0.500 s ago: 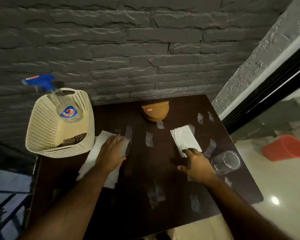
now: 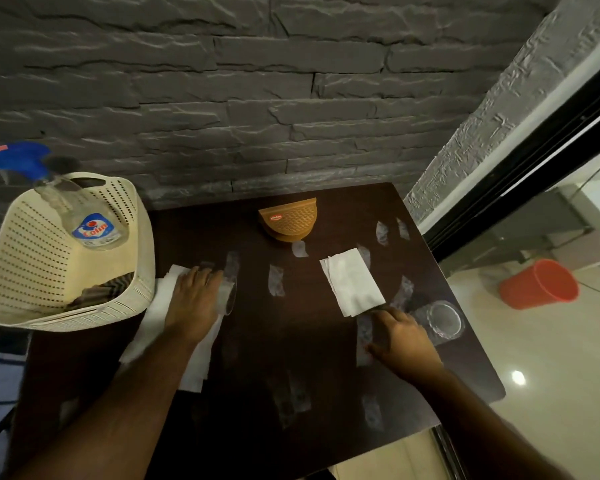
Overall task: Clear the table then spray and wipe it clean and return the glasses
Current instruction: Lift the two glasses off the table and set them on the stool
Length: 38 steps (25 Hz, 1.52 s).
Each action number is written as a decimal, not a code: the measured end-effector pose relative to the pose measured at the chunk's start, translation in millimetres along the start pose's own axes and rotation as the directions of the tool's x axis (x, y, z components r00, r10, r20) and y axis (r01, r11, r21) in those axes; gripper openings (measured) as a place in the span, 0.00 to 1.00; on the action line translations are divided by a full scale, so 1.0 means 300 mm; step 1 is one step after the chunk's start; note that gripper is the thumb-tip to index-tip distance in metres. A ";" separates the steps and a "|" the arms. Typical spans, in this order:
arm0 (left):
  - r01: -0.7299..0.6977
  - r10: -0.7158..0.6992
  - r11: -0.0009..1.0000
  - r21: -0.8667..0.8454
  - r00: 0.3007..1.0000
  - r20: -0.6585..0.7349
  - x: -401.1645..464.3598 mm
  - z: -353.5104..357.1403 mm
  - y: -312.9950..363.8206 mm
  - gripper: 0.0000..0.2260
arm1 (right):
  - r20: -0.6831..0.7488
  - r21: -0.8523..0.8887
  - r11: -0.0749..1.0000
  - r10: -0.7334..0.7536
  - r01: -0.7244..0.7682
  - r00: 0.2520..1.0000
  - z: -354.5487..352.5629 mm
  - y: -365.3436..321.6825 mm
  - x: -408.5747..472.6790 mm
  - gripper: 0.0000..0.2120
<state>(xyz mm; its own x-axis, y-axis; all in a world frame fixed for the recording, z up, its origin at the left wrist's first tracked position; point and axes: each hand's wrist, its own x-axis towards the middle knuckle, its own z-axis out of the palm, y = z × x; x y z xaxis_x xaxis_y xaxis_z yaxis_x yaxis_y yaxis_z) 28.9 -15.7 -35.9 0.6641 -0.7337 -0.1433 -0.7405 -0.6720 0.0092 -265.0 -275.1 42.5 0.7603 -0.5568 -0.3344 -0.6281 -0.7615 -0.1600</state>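
Observation:
My left hand (image 2: 193, 303) grips a clear glass (image 2: 230, 293) at the left of the dark table (image 2: 243, 358), over a white paper towel (image 2: 156, 317). Beside a second clear glass (image 2: 443, 320) near the right edge, my right hand (image 2: 400, 341) rests with spread fingers. Its fingertips lie just below a folded white napkin (image 2: 352, 280), and a torn paper scrap (image 2: 363, 336) lies by its thumb. Several more scraps are scattered over the table. A spray bottle (image 2: 90, 226) with a blue trigger leans in a cream basket (image 2: 18, 271).
The basket at the left table edge also holds a dark striped cloth (image 2: 99, 292). A brown woven napkin holder (image 2: 288, 220) stands at the back by the stone wall. An orange bucket (image 2: 541, 284) sits on the floor to the right.
My right hand has shifted slightly toward me along the table. My left hand keeps its hold on the glass.

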 end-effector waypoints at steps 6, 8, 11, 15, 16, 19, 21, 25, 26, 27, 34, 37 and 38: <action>-0.010 -0.008 0.996 -0.093 0.982 -0.191 -0.050 -0.046 0.011 0.28 | -0.118 -0.096 0.994 0.043 -0.054 0.992 -0.079 0.116 0.034 0.32; 0.074 -0.169 0.912 -0.403 0.964 -0.205 -0.069 -0.070 0.030 0.27 | -0.150 -0.098 0.989 0.096 -0.111 0.984 -0.106 0.169 0.040 0.35; 0.269 -0.498 0.641 -0.719 0.859 -0.123 -0.105 -0.071 0.068 0.31 | -0.119 -0.005 0.975 0.219 -0.222 0.968 -0.137 0.255 0.043 0.42; 0.364 -0.691 0.378 -0.851 0.723 0.003 -0.169 -0.081 0.132 0.35 | 0.083 0.045 0.957 0.283 -0.287 0.956 -0.122 0.348 0.069 0.50; 0.395 -0.716 0.352 -0.849 0.698 0.028 -0.182 -0.079 0.140 0.36 | 0.119 0.031 0.957 0.282 -0.287 0.952 -0.109 0.362 0.078 0.50; 0.433 -0.749 0.266 -0.861 0.655 0.098 -0.206 -0.075 0.162 0.39 | 0.172 -0.045 0.964 0.267 -0.263 0.948 -0.092 0.387 0.107 0.49; 0.455 -0.766 0.220 -0.863 0.628 0.136 -0.221 -0.073 0.170 0.40 | 0.187 -0.067 0.967 0.255 -0.247 0.949 -0.104 0.389 0.124 0.48; 0.469 -0.783 0.184 -0.864 0.601 0.159 -0.238 -0.073 0.190 0.41 | 0.186 0.058 0.970 0.221 -0.236 0.957 -0.137 0.409 0.154 0.44; 0.468 -0.784 0.182 -0.865 0.600 0.159 -0.241 -0.074 0.192 0.41 | 0.156 0.206 0.948 0.214 -0.243 0.964 -0.148 0.409 0.162 0.42; 0.466 -0.789 0.180 -0.866 0.594 0.156 -0.245 -0.073 0.194 0.41 | 0.128 0.409 0.878 0.213 -0.247 0.969 -0.162 0.404 0.174 0.40; 0.493 -0.809 0.164 -0.854 0.563 0.170 -0.249 -0.102 0.221 0.41 | 0.288 0.874 -0.350 -0.186 -0.337 0.940 -0.235 0.226 0.197 0.32; 0.491 -0.810 0.152 -0.858 0.560 0.176 -0.245 -0.106 0.243 0.40 | 0.201 0.823 -0.461 -0.313 -0.333 0.928 -0.188 0.156 0.186 0.36; 0.496 -0.805 0.149 -0.855 0.563 0.187 -0.242 -0.109 0.248 0.41 | 0.192 0.827 -0.449 -0.340 -0.339 0.921 -0.170 0.134 0.189 0.36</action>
<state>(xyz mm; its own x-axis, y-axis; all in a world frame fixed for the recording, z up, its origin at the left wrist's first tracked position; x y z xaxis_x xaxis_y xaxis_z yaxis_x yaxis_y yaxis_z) -71.2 -15.6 7.5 0.9509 0.1464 -0.2727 0.3074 -0.5495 0.7769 -238.6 -354.2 64.4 0.8816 -0.1898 -0.4322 -0.1127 0.8046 -0.5831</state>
